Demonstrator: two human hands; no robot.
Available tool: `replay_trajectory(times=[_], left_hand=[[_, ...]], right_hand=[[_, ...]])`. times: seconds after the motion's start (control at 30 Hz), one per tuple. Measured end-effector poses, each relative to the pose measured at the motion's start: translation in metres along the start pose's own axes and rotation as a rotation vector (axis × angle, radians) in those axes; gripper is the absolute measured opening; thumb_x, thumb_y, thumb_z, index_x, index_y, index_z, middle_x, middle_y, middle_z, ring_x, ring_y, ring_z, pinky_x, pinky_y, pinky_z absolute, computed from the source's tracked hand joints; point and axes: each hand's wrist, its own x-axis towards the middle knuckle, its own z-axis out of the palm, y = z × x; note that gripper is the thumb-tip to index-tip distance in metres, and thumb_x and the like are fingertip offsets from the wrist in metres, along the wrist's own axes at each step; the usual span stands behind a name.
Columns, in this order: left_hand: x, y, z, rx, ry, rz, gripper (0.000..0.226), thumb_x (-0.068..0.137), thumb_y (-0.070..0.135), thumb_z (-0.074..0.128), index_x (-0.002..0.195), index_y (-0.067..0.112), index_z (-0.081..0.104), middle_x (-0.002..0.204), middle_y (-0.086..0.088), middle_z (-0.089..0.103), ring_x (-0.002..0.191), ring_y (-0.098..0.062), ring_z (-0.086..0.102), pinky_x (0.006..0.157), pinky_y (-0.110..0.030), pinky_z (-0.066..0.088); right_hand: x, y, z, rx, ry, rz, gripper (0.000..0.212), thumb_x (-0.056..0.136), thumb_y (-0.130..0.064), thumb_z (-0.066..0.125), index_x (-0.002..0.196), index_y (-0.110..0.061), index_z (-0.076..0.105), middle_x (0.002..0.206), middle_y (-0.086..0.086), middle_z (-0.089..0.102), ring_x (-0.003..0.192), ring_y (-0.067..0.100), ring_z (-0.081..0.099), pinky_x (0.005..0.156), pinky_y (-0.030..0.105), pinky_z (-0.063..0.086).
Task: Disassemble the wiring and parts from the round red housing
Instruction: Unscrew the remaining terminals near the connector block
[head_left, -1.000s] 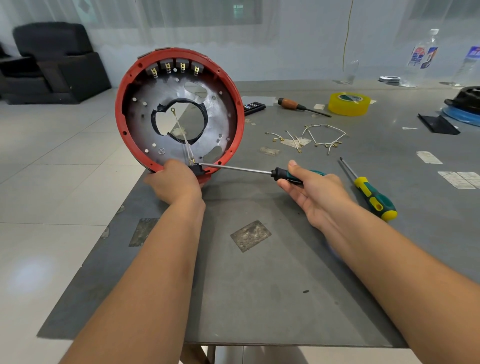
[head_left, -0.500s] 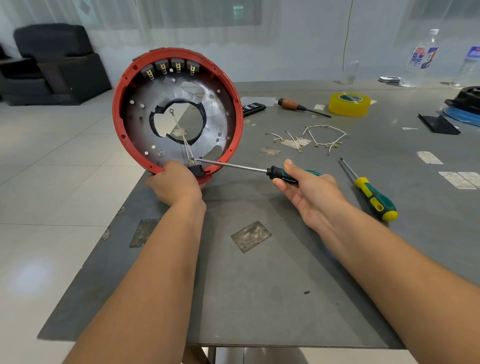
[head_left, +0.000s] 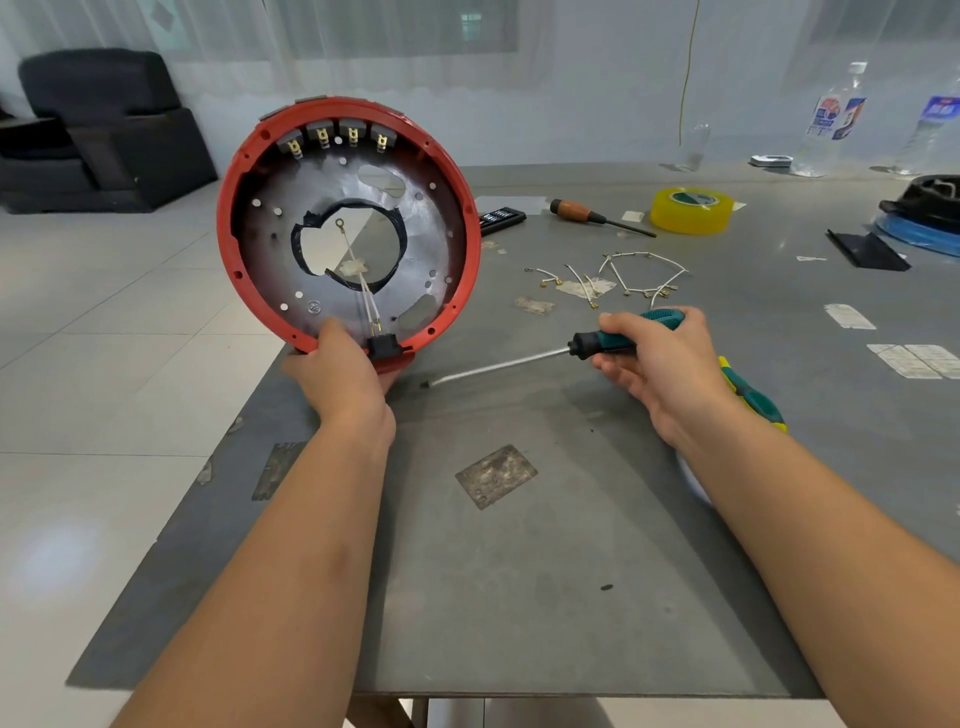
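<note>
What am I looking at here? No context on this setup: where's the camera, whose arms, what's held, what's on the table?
There is no robot. One wide-angle camera sits on a person's head and looks forward and down, so the two bare arms reaching in from the bottom are the wearer's own.

The left hand grips the lower rim of a round red housing, which stands on edge at the corner of a grey table with its open side facing the camera. Thin white wires run inside it down to a black connector at the bottom.

The right hand holds a green-handled screwdriver; its tip is low over the table beside the housing, not in it.

Lying on the table: removed wire pieces, a yellow tape roll, a wooden-handled screwdriver, and a second green and yellow screwdriver partly hidden behind the right hand.
</note>
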Motion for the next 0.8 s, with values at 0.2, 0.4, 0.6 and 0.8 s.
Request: replay_trajectory(times=[0.2, 0.4, 0.6, 0.8], left_hand=[[-0.006, 0.004, -0.001, -0.096, -0.108, 0.007, 0.033, 0.092, 0.002, 0.054, 0.120, 0.016, 0.043, 0.104, -0.009, 0.058, 0.086, -0.025, 0.068, 0.073, -0.055, 0.066], [-0.009, -0.006, 0.001, -0.058, -0.206, 0.011, 0.042, 0.089, 0.000, 0.057, 0.128, 0.014, 0.048, 0.109, -0.012, 0.064, 0.085, -0.023, 0.069, 0.075, -0.052, 0.066], [-0.013, -0.015, 0.002, -0.019, -0.240, 0.042, 0.038, 0.088, -0.001, 0.058, 0.112, 0.026, 0.046, 0.099, -0.005, 0.064, 0.072, -0.016, 0.070, 0.072, -0.049, 0.066], [-0.014, -0.016, 0.001, 0.003, -0.256, 0.003, 0.036, 0.089, -0.002, 0.059, 0.109, 0.023, 0.041, 0.098, -0.008, 0.062, 0.070, -0.020, 0.072, 0.073, -0.055, 0.066]], right_hand=[[-0.003, 0.008, 0.003, -0.108, -0.060, -0.032, 0.067, 0.078, -0.019, 0.088, 0.126, -0.024, 0.041, 0.112, 0.017, 0.066, 0.071, 0.028, 0.078, 0.060, 0.028, 0.061], [-0.009, 0.007, 0.003, -0.219, -0.188, -0.010, 0.063, 0.080, -0.026, 0.088, 0.126, -0.019, 0.045, 0.118, 0.013, 0.064, 0.078, 0.023, 0.079, 0.076, 0.034, 0.065], [-0.014, -0.007, -0.008, -1.026, -0.210, -0.204, 0.072, 0.057, -0.082, 0.077, 0.103, -0.031, 0.056, 0.092, -0.008, 0.066, 0.081, 0.008, 0.066, 0.056, 0.026, 0.049], [-0.007, -0.009, -0.013, -1.362, -0.267, -0.333, 0.072, 0.053, -0.091, 0.063, 0.091, -0.030, 0.059, 0.093, -0.007, 0.062, 0.081, 0.007, 0.053, 0.060, 0.030, 0.045]])
